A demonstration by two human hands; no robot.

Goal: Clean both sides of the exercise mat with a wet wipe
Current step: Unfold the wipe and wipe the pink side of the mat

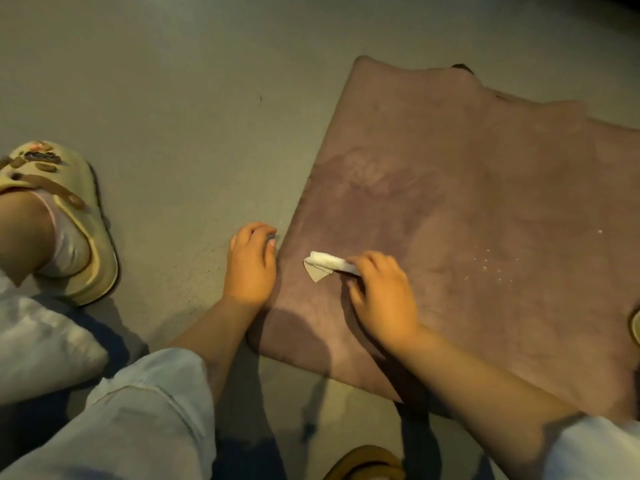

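Observation:
A mauve exercise mat (485, 209) lies flat on the floor, filling the right half of the view, with darker damp patches across its middle. My right hand (381, 296) holds a rolled white wet wipe (325, 263) against the mat near its left edge; the wipe sticks out to the left of my fingers. My left hand (251, 263) rests at the mat's left edge, its fingers curled over that edge. Small white specks dot the mat to the right of my right hand.
Grey floor (194, 98) surrounds the mat. A beige clog with charms (69, 216) on a foot stands at the left, beside light jeans. Another beige shoe (367, 462) shows at the bottom edge. A round beige object (635, 327) peeks in at the right edge.

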